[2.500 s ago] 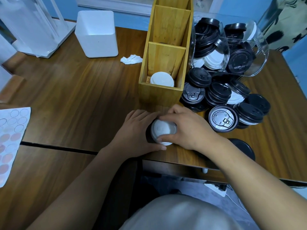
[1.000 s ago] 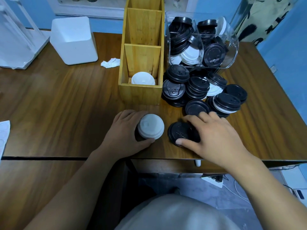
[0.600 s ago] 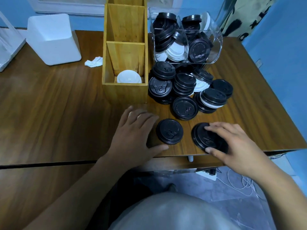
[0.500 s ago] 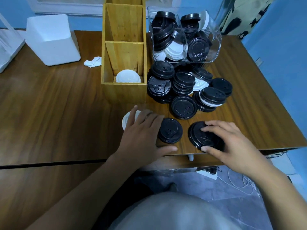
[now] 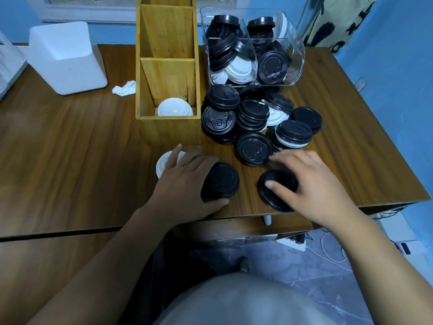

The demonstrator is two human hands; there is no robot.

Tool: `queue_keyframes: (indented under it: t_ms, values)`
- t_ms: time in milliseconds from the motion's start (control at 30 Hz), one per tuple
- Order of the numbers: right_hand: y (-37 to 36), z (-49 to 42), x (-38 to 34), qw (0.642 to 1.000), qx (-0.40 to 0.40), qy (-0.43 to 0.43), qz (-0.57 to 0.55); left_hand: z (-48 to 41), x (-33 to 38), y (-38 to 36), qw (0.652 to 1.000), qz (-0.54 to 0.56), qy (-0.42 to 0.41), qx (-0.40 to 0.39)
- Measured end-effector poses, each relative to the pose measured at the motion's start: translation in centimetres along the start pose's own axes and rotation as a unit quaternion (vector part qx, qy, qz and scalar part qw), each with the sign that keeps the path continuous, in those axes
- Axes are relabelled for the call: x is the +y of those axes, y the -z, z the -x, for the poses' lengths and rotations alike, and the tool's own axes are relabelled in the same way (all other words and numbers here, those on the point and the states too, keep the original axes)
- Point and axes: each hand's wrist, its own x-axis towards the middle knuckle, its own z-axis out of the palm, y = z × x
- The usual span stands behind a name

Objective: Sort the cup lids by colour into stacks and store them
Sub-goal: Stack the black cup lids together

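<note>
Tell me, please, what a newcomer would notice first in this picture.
First, the heap of black lids on the table, right of centre, before a clear bin holding more. Then two hands near the front edge: the left hand cups a black lid, the right hand rests on a second black lid.

Home-like room: wooden table (image 5: 70, 148), blue walls (image 5: 398, 55), curtain (image 5: 332, 22).
</note>
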Motion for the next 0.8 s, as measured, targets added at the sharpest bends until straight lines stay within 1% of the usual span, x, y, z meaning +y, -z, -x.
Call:
queue_keyframes:
  t_ms: [100,167,300,367,500,533,600,700,733,767,800]
  values:
    - [-0.9,-3.6,-1.7,0.996,0.003,0.018,0.082,0.0,0.0,-0.3,1.000,-0.004,0.011,0.009]
    - [-1.6,-5.1,-2.1,0.995,-0.002,0.022,0.100,0.1,-0.2,-0.4,1.000,-0.004,0.009,0.017]
    - [-1.6,-5.7,-1.7,0.999,-0.008,-0.032,0.009,0.3,-0.6,-0.4,0.999,0.002,0.011,0.038]
    - [-1.5,-5.6,-1.6,0.999,-0.016,-0.040,-0.019,0.3,-0.6,-0.5,0.999,0.002,0.013,0.044]
    - [-1.7,-5.4,-1.8,0.999,-0.036,-0.010,0.027,0.1,-0.5,-0.6,0.999,0.009,0.012,0.051]
    - [-1.9,-5.5,-1.7,0.999,-0.036,-0.011,0.023,0.1,-0.5,-0.6,0.999,0.011,0.012,0.051]
    - [-2.0,-5.5,-1.7,0.999,-0.024,-0.029,-0.021,0.1,-0.5,-0.6,0.999,0.014,0.011,0.051]
    - [-1.3,-5.3,-2.0,0.986,0.039,-0.074,-0.146,0.2,-0.5,-0.6,0.998,0.019,0.007,0.055]
    - [-0.9,-5.1,-2.0,0.971,0.053,-0.102,-0.208,0.3,-0.6,-0.6,0.998,0.020,0.007,0.056]
    - [-0.3,-4.9,-2.0,0.948,0.058,-0.135,-0.283,0.3,-0.5,-0.5,0.998,0.020,0.007,0.055]
    - [0.2,-4.7,-1.9,0.915,0.055,-0.171,-0.360,0.3,-0.6,-0.5,0.998,0.018,0.008,0.054]
